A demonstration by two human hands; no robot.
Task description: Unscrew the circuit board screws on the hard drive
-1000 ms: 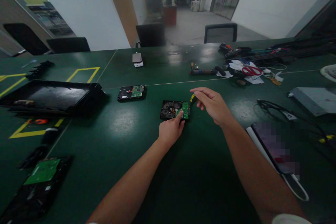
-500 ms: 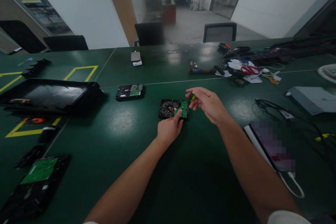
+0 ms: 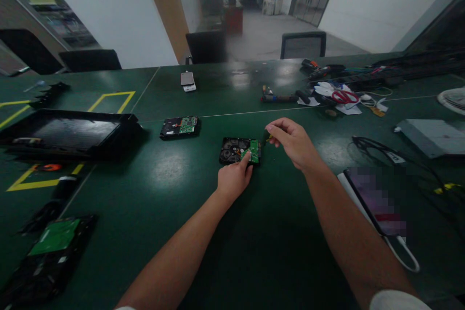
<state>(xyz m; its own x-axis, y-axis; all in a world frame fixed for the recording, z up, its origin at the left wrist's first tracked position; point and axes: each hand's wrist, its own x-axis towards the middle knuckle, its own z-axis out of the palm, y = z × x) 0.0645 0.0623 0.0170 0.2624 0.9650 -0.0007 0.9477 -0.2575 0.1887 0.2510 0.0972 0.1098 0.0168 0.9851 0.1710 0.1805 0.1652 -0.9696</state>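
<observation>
A black hard drive [image 3: 232, 150] lies underside up on the green table, with a small green circuit board [image 3: 251, 151] on its right half. My left hand [image 3: 234, 178] rests at the drive's near edge, fingers curled, one fingertip pressing on the green board. My right hand [image 3: 292, 143] hovers just right of the drive with its fingers curled round a small tool with a yellow handle [image 3: 268, 138], most of it hidden in the hand.
A second hard drive [image 3: 180, 127] lies further left. A black tray [image 3: 69, 133] sits at the left, another board-topped unit [image 3: 51, 247] at the near left. Red scissors [image 3: 344, 96], tools and cables crowd the far right. A phone with a cable [image 3: 378, 203] lies by my right arm.
My right hand's fingers have curled in from a looser, spread pose and closed round the yellow-handled tool beside the drive. My left hand has stayed on the board.
</observation>
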